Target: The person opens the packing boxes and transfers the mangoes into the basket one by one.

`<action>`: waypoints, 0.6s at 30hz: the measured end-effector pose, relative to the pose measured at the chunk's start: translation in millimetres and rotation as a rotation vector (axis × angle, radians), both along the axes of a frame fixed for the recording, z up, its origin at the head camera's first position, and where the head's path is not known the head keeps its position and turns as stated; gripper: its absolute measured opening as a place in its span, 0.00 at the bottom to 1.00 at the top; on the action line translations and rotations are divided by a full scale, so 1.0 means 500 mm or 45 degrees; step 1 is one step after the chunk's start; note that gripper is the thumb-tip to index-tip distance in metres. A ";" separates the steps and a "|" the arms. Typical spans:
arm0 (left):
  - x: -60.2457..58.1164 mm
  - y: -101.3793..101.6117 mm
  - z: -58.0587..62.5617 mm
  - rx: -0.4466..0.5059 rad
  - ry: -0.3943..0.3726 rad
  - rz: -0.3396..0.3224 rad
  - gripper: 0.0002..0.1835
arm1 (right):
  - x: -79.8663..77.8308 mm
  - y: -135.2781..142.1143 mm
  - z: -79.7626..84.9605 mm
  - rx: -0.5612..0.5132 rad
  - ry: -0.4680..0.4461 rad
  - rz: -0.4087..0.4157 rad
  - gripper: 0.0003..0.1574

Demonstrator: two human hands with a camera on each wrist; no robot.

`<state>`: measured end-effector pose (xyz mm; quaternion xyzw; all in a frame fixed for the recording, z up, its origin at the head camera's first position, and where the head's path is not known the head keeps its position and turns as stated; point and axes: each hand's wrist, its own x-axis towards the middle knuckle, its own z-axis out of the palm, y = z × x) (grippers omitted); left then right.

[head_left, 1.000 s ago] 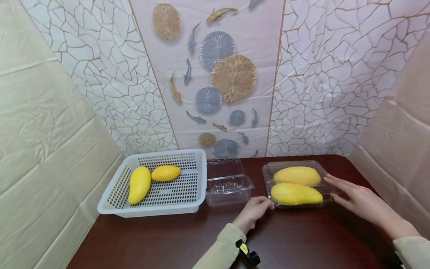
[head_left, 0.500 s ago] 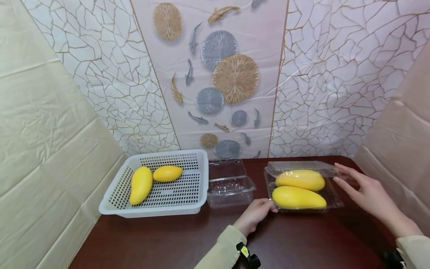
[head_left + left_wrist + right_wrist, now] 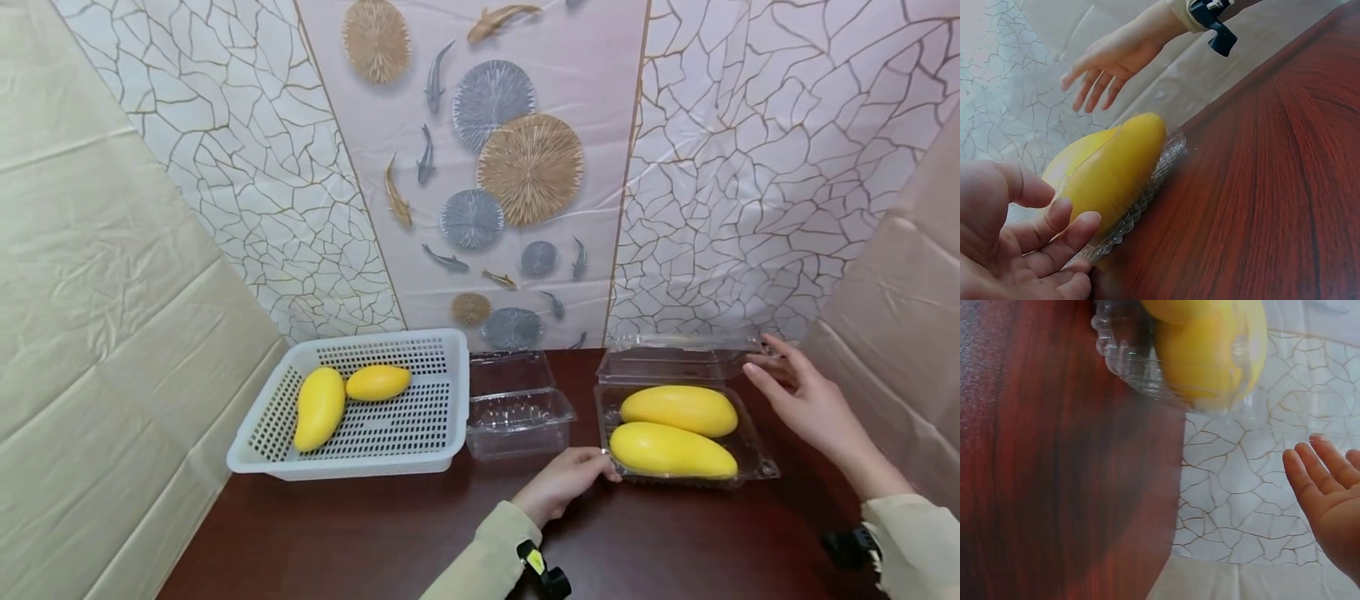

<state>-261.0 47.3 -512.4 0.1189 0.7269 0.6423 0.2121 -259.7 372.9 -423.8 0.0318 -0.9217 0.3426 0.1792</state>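
You've a white basket left, large clear box right, its lid up: opening looks nearly done. Small clear box between. Left hand pinches large box's corner; right hand spread by lid, contact unclear. Two big mangoes still boxed, two smaller mangoes basketed.

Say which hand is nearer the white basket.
Left: the left hand is right of the white basket, gripping the mango container; the right hand is farther right, by the raised lid.

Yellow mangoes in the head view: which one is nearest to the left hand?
The front mango in the clear container, near the left hand. The back mango and the two mangoes in the white basket lie farther.
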 end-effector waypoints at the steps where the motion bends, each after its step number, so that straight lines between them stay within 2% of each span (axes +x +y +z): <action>1: 0.000 -0.001 0.000 0.006 0.001 -0.006 0.11 | -0.003 -0.002 -0.003 -0.002 -0.027 0.007 0.47; 7: 0.003 -0.002 0.004 0.018 0.004 -0.015 0.11 | -0.022 -0.004 -0.026 -0.003 -0.170 0.078 0.51; 14: 0.002 -0.003 0.008 -0.013 -0.023 -0.017 0.11 | -0.041 0.008 -0.040 -0.118 -0.199 0.205 0.41; 18: 0.002 -0.005 0.008 -0.017 -0.027 -0.026 0.11 | -0.050 0.009 -0.044 -0.158 -0.233 0.234 0.42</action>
